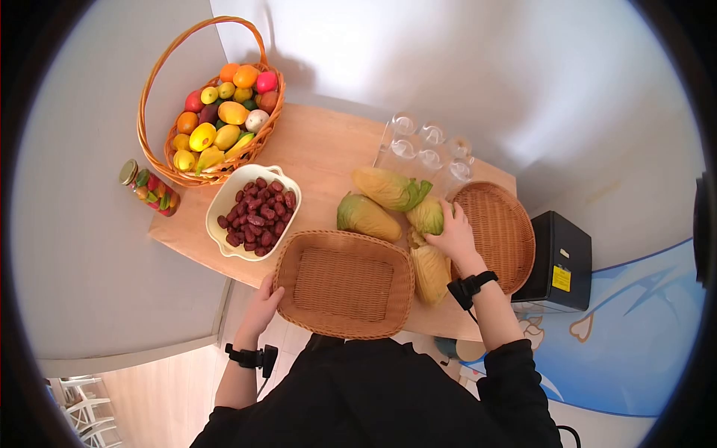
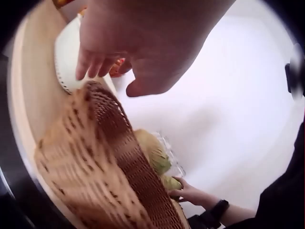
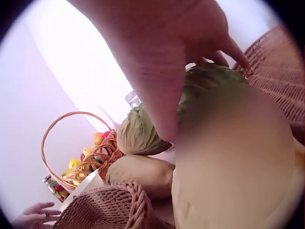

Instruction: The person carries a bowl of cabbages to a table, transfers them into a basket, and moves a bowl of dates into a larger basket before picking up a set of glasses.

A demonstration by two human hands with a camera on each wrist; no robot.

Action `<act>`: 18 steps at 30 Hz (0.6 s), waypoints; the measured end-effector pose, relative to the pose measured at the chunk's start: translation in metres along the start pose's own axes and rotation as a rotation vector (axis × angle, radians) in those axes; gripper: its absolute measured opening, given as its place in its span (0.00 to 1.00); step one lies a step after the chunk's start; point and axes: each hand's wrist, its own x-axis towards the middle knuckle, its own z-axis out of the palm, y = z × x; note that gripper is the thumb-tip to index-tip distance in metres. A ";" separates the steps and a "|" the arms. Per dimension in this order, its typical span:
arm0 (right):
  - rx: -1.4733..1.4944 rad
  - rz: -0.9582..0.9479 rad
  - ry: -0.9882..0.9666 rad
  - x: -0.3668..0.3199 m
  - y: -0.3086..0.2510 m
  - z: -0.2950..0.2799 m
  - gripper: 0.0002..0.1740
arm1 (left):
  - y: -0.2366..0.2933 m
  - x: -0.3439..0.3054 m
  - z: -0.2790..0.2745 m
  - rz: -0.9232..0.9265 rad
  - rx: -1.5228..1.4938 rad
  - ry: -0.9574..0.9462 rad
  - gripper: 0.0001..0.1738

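A shallow rectangular wicker basket (image 1: 343, 284), bare inside, sits at the table's front edge. My left hand (image 1: 260, 308) is at its left end, the fingers extended right at the rim; in the left wrist view, the thumb stands apart from the fingers above the basket. My right hand (image 1: 453, 233) grips a napa cabbage (image 1: 426, 215) at its green end, thumb on one side and fingers on the other. Around it lie more napa cabbages: one behind (image 1: 385, 187), one to the left (image 1: 367, 218), and one in front (image 1: 431, 275).
A round wicker tray (image 1: 497, 235) lies right of the cabbages, beside a black box (image 1: 560, 257). Upturned glasses (image 1: 429, 158) stand behind. To the left are a white bowl (image 1: 213, 216) of red dates, a handled fruit basket (image 1: 276, 112) and a lidded jar (image 1: 160, 193).
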 end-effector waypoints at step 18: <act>0.420 0.039 0.140 -0.042 0.002 -0.078 0.44 | 0.058 0.202 0.103 0.152 0.638 -0.394 0.39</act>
